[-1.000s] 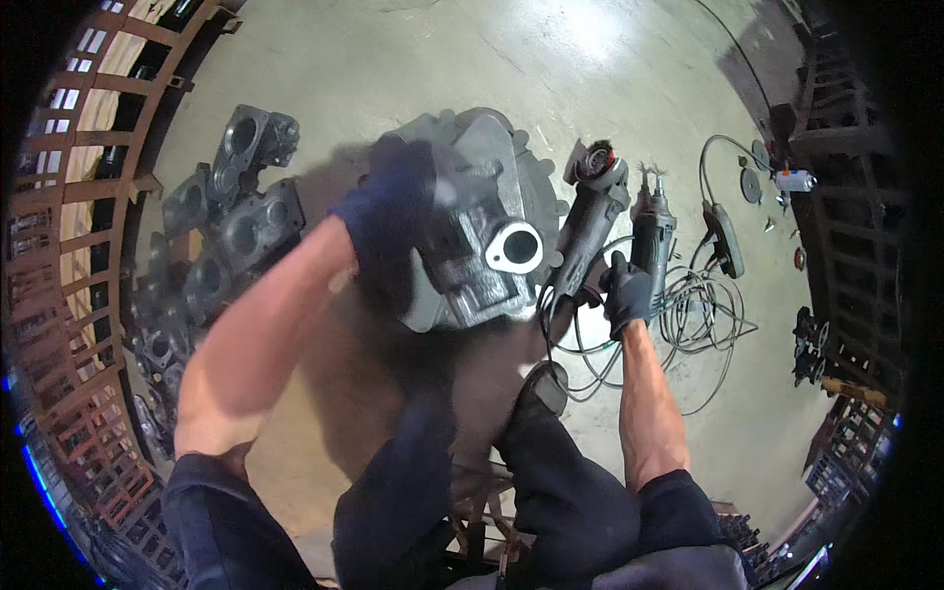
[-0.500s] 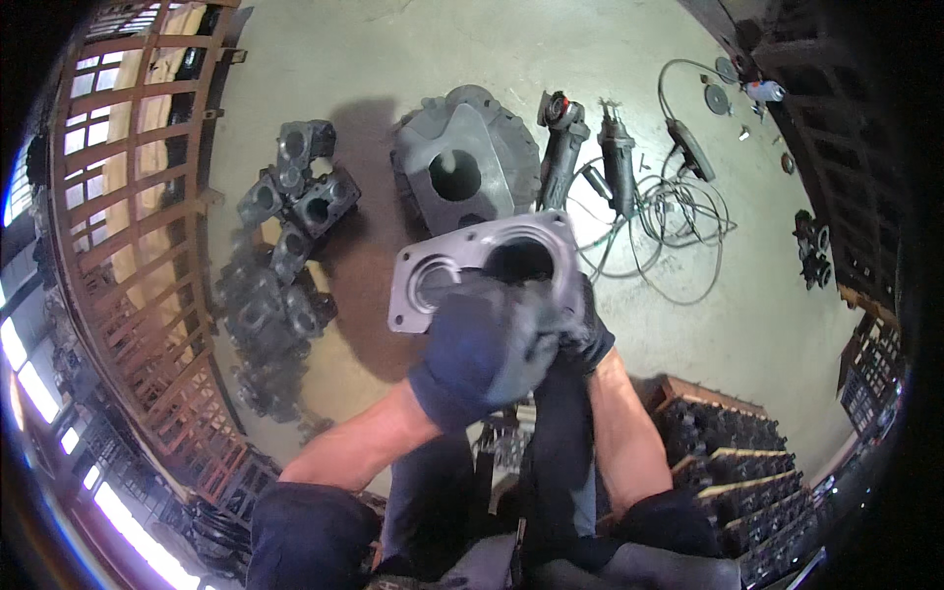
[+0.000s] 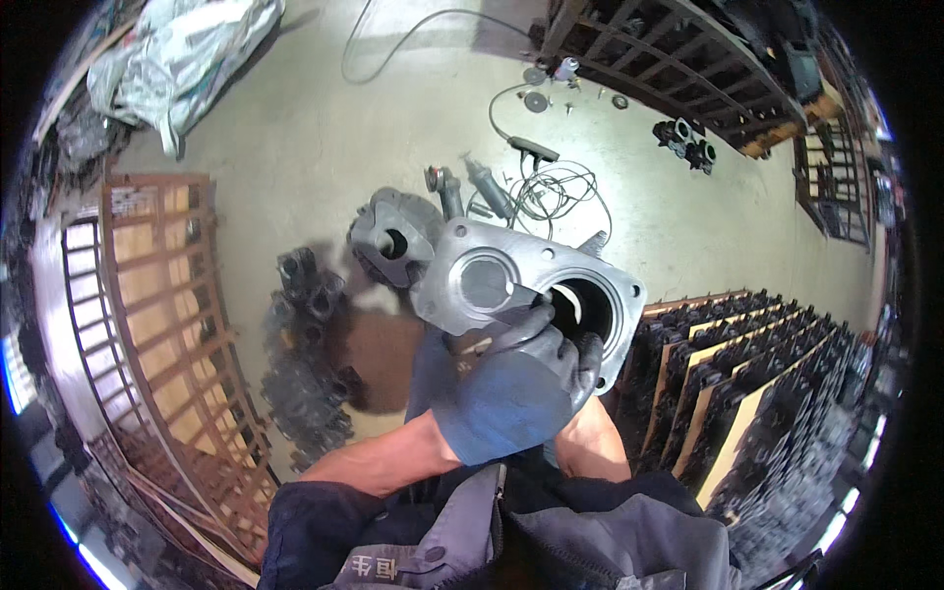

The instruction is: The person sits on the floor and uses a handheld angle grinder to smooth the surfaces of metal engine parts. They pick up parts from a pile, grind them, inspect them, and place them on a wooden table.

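A grey machined metal casting, a flat flange with two round bores and corner bolt holes, is held up in front of me, tilted down to the right. My left hand, in a dark blue and black glove, lies over its near side. Its fingers are curled at the rim of the larger bore; what they pinch, if anything, is hidden. My right forearm runs up behind the casting, which covers that hand as it bears the part from below. A larger dark grey housing rests on the floor beyond.
Two dark power tools and a coiled cable lie on the floor ahead. Several dark castings are grouped at left beside a rusty rack. Stacked rows of dark parts stand at right. A plastic sack lies far left.
My view has swung, so the floor tools sit further left and the part rows show more. The casting appears larger and tilted the other way; my right hand is now hidden behind it.
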Available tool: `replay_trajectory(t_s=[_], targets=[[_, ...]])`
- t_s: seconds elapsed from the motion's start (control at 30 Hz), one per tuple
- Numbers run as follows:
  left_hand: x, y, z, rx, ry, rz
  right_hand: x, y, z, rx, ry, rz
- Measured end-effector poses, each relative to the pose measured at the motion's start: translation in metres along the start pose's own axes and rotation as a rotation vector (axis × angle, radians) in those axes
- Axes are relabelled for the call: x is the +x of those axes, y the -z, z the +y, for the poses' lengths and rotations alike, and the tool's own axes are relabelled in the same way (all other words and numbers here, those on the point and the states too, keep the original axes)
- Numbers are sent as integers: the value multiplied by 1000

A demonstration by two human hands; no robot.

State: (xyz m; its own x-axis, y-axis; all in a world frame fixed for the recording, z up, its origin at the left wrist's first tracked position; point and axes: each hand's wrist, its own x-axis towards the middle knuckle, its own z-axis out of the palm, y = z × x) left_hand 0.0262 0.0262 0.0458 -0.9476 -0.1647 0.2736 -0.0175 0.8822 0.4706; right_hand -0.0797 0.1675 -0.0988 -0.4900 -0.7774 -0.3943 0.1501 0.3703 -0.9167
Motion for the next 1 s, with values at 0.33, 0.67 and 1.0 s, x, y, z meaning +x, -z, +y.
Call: replay_trajectory(t_s=[0.33,0.67,1.0], targets=[[-1,27,89,-55,-429,-111,-97,-6,-34,151,94,322],[2,11,161,-367,-602,-175,-211,14,-33,150,106,792],[10,1,163,-519,-832,-438,-263,-3,-15,42,142,1211]])
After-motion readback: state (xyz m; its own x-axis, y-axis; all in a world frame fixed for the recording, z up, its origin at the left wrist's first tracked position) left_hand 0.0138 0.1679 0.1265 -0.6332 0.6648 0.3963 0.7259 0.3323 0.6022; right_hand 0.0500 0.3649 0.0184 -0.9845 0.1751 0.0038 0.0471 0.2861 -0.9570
